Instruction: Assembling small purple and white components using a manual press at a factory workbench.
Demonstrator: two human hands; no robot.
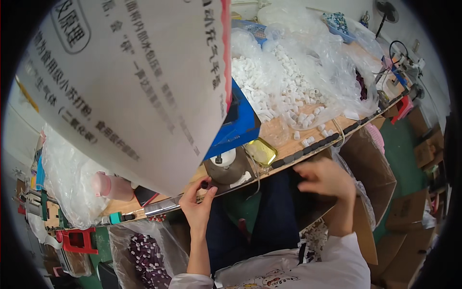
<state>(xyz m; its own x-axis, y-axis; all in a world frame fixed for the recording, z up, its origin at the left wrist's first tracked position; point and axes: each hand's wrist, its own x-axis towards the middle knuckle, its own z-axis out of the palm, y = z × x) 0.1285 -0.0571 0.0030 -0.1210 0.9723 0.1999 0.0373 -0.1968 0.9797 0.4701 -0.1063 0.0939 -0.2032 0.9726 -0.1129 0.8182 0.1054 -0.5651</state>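
Observation:
My left hand (196,204) is at the table's front edge. Its thumb and fingers pinch a small dark round part (205,185), apparently a short dark tube seen end-on. Just beyond it stands a blue machine (238,126) with a white round fixture (224,159) on a dark base. My right hand (328,179) is over the space in front of the table, to the right of my lap, blurred by motion; whether it holds anything is not clear. A shallow dish with yellowish contents (261,152) lies between the machine and the padded edge.
A big printed sheet (144,86) hides the left of the table. Beyond the machine, white short tubes (284,79) spill from clear plastic bags. A pink bottle (113,187) stands at left. Below are a lined box of dark, white-tipped pieces (149,257) and a cardboard box (368,166).

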